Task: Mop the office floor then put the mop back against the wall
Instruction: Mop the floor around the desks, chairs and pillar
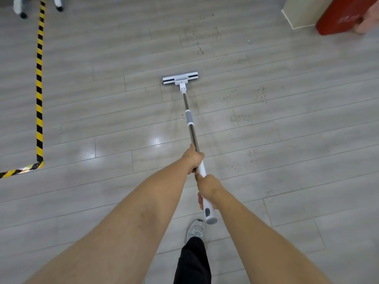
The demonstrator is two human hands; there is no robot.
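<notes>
— Left hand [193,158] first: what is it doing?
— It is clenched round the mop [192,132], just where the metal shaft meets the white grip. The right hand [208,189] grasps the same white grip a little nearer, with its fingers wrapped under it. The grey end cap sticks out below that hand.

— And the mop head [180,78]?
— It lies flat on the grey plank floor [287,160], far from both hands and about centre. The shaft slants away to it.

— How much room is there around it?
— There are open boards on every side of the head. Yellow-and-black tape [39,89] runs near to far down the left, well apart, then turns a corner toward the left edge. At the far right a pale box [301,13] stands with a red object [340,15] against it, also well apart. Dark specks [198,49] dot the boards beyond the head and to its right.

— What is cut off or unclear?
— The chair castors [22,15] at the far left are clipped by the top edge. The red object is blurred and runs out of the frame, and what looks like a hand [367,21] smears across its right end. Near, between the forearms, are a grey shoe [196,230] and a black trouser leg [192,263].

— Is there any writing?
— Only pale marks on the red object, too blurred to read.
</notes>
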